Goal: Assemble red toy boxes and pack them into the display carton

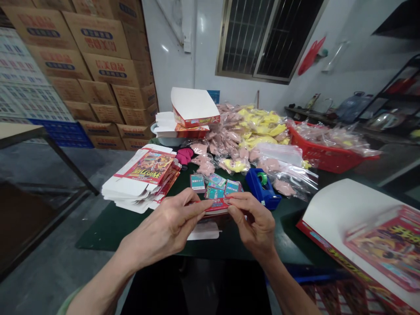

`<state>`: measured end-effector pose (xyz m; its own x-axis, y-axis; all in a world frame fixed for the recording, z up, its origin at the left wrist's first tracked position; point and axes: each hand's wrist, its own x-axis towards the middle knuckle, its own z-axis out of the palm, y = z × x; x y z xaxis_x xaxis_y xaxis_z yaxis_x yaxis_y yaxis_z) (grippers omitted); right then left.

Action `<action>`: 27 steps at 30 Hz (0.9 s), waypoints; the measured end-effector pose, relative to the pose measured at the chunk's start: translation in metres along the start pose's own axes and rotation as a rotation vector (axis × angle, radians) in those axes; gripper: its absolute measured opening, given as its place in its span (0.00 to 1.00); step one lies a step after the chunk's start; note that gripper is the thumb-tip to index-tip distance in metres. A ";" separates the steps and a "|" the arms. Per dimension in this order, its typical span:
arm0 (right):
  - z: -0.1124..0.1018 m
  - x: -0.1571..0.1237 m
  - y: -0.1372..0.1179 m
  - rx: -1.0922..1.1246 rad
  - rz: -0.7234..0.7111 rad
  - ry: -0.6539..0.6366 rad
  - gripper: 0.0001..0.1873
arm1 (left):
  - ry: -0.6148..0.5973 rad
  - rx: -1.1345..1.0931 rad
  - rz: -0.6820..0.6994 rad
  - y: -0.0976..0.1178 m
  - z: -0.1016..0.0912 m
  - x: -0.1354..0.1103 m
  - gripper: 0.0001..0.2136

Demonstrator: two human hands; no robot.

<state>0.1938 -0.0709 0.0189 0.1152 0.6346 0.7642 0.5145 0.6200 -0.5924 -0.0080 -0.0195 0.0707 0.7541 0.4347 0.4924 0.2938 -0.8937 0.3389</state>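
Between my two hands, above the near edge of the green table, is a small red printed box point(216, 206). The fingers and thumb of my left hand point(170, 223) pinch its left end. My right hand point(254, 218) grips the right end, thumb beneath and fingertips on top. Just behind the box lie several small teal card packs point(215, 192). A white paper piece point(204, 231) sits on the table below the box. To the right of the packs stands a blue tape dispenser point(263, 188) with a green roll. What is inside the box is hidden.
Flattened printed cartons point(141, 179) are stacked at left. Bagged pink and yellow pieces point(236, 135) heap up behind, beside a red basket point(331, 151). A large open display box point(364, 236) stands at right. Brown cartons point(105, 70) line the wall.
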 end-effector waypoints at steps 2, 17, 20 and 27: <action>0.000 0.000 -0.001 -0.003 0.011 0.010 0.10 | 0.069 0.072 0.028 0.001 0.007 -0.005 0.19; -0.007 -0.005 -0.007 0.076 0.119 -0.107 0.10 | 0.226 0.026 0.126 -0.003 0.018 -0.005 0.15; -0.008 -0.003 -0.009 0.052 0.094 -0.080 0.11 | 0.139 -0.036 0.108 -0.001 0.013 -0.002 0.12; -0.002 -0.007 0.000 0.037 -0.034 0.000 0.14 | 0.248 0.184 0.182 -0.005 0.025 -0.007 0.16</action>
<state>0.1947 -0.0760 0.0142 0.0980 0.6131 0.7839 0.4867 0.6576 -0.5751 0.0001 -0.0212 0.0454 0.6450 0.2603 0.7185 0.2857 -0.9542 0.0892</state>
